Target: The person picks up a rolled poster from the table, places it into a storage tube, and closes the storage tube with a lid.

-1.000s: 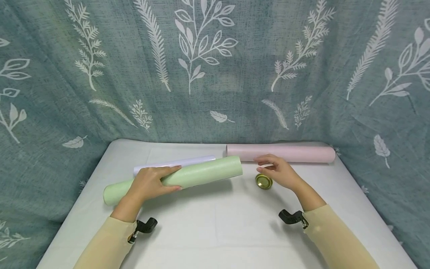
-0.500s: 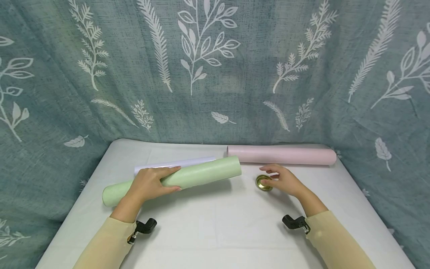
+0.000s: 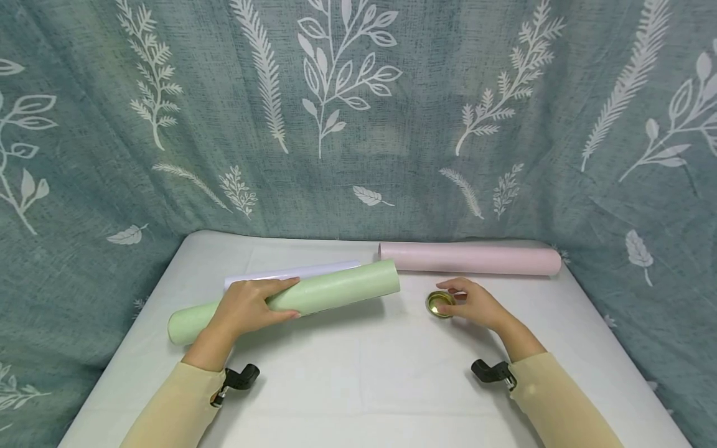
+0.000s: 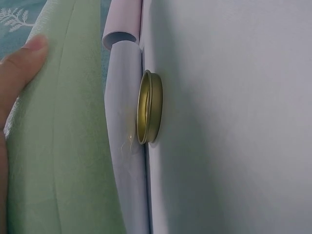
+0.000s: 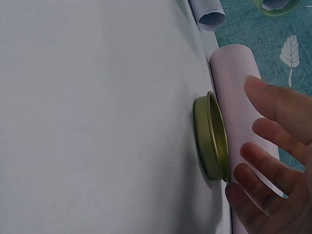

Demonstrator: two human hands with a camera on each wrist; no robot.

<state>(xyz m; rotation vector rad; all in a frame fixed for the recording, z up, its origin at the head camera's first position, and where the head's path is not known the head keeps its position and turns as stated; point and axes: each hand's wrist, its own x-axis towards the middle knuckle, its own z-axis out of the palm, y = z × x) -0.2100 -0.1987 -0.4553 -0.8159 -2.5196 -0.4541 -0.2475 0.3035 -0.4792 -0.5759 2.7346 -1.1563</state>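
Observation:
My left hand (image 3: pixel 254 309) grips a green roll (image 3: pixel 342 289) of sheet material, raised and tilted above the table, its right end higher. In the left wrist view, a shallow gold tin or lid (image 4: pixel 150 107) stands beside a lavender roll (image 4: pixel 126 97); in the head view the green roll seems to hide it. Another shallow gold tin or lid (image 3: pixel 434 303) lies at right, in front of a pink roll (image 3: pixel 470 257). My right hand (image 3: pixel 476 305) hovers over it with spread, slightly bent fingers. The right wrist view shows a gap between these fingers (image 5: pixel 265 156) and the tin (image 5: pixel 207 139).
A white cloth covers the table (image 3: pixel 358 386). A teal curtain (image 3: pixel 414 124) with white leaf prints hangs along the back and both sides. The pink roll lies along the back right edge, the lavender roll (image 3: pixel 291 272) at back left. Black wrist mounts (image 3: pixel 242 377) jut inward.
My right hand has come down and slightly toward me, from beside the pink roll to over the gold tin. My left hand and the green roll have shifted slightly left.

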